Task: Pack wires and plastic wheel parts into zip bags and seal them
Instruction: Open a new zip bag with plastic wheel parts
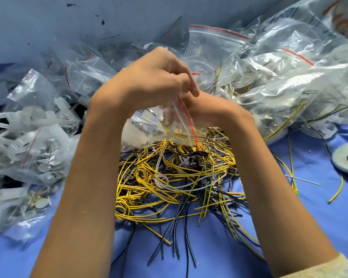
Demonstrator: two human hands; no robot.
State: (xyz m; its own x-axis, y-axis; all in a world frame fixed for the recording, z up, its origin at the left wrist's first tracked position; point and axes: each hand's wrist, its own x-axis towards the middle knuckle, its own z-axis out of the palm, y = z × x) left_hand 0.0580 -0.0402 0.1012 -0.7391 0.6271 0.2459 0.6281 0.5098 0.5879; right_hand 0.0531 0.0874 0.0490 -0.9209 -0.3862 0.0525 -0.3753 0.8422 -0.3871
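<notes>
Now, careful: the zip bag (175,121) hangs tilted above the loose wires (175,177), and its mouth looks unsealed. A slipped grip could spill its contents onto the heap, and a strand caught in the red zip strip (189,125) would stop it closing. The left hand (155,77) has curled fingers pinching the bag's top edge. The right hand (211,111) sits against the strip with its fingers hidden, so I can't tell their set. The bag is clear and crinkled, with yellow showing low inside, and it hangs mid-scene between both hands. Filled bags (269,77) lie heaped far right.

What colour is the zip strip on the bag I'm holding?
Red zip strip on the bag; best in head view.
</notes>
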